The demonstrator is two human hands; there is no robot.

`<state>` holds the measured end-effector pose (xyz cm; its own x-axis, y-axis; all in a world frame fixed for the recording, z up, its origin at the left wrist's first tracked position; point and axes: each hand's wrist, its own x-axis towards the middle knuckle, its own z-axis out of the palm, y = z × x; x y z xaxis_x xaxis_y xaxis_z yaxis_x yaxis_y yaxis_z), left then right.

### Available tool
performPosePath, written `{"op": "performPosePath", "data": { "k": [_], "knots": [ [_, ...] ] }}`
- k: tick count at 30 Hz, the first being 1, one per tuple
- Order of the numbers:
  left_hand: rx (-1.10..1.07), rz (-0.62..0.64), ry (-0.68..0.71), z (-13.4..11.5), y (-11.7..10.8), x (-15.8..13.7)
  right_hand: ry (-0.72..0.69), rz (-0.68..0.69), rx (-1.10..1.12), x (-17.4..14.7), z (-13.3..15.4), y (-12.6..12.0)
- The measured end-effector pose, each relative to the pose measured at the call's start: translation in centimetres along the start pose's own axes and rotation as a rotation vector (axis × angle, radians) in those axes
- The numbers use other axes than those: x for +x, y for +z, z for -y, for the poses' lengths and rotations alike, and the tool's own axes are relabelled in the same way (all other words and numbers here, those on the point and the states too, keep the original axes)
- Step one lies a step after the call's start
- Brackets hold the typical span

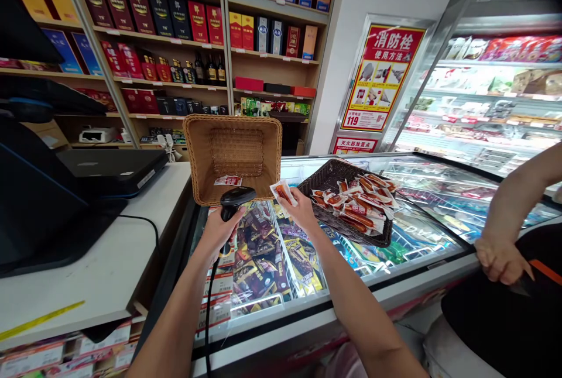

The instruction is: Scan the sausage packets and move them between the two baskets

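Observation:
My left hand [222, 227] is wrapped round the handle of a black barcode scanner [237, 195], whose cable hangs down past my forearm. In my right hand [301, 208] is a packaged sausage [284, 192], gripped by its lower end just right of the scanner's head. Behind both hands a tan wicker basket [189, 155] stands tilted toward me, with a sausage pack [228, 181] lying inside. To the right of my right hand, a dark brown woven basket [322, 174] holds several wrapped sausages [357, 202].
Beneath the baskets is a glass-topped freezer [369, 275] full of packaged goods. At left, a white counter [100, 249] carries a black checkout machine [39, 202]. Another person's hand [503, 258] rests by the freezer's right edge. Shelves of boxed bottles [175, 15] stand behind.

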<state>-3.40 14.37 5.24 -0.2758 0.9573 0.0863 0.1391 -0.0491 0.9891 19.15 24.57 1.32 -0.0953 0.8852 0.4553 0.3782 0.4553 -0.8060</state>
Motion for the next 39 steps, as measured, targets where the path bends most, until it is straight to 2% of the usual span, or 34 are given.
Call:
{"op": "performPosePath", "data": {
  "k": [4, 8, 12, 17, 24, 26, 28, 30, 34, 37, 39],
  "knots": [
    [0.125, 0.107, 0.006, 0.8, 0.2, 0.2, 0.053, 0.007, 0.038, -0.1, 0.1, 0.0],
    [0.216, 0.208, 0.036, 1.1, 0.3, 0.2, 0.049, 0.049, -0.039, 0.0, 0.0, 0.1],
    [0.263, 0.234, 0.051, 1.0, 0.2, 0.1, 0.03, 0.08, -0.109, 0.0, 0.0, 0.1],
    [0.2, 0.264, 0.03, 0.8, -0.1, 0.0, 0.034, 0.107, -0.151, 0.0, 0.2, -0.2],
    [0.179, 0.272, -0.013, -0.1, 0.0, -0.6, 0.051, 0.12, -0.166, -0.2, 0.4, -0.2],
    [0.172, 0.263, -0.016, 0.0, 0.2, -0.6, 0.053, 0.085, -0.187, -0.4, 1.0, -0.3],
    [0.158, 0.225, -0.008, 0.1, 0.4, -0.4, 0.077, -0.023, -0.263, -0.4, 1.7, -0.6],
    [0.111, 0.139, 0.01, 0.4, 0.4, -0.1, 0.137, -0.192, -0.404, -0.2, 2.2, -1.5],
    [-0.067, -0.134, -0.013, 0.5, 0.1, 0.7, 0.216, -0.475, -0.663, 0.3, 1.4, -4.3],
    [-0.21, -0.366, -0.043, 0.3, -0.7, 1.4, 0.136, -0.615, -0.763, 0.3, 0.1, -5.7],
    [-0.311, -0.512, -0.05, 0.2, -1.4, 1.8, 0.029, -0.672, -0.779, 0.1, -0.2, -5.3]
  ]
}}
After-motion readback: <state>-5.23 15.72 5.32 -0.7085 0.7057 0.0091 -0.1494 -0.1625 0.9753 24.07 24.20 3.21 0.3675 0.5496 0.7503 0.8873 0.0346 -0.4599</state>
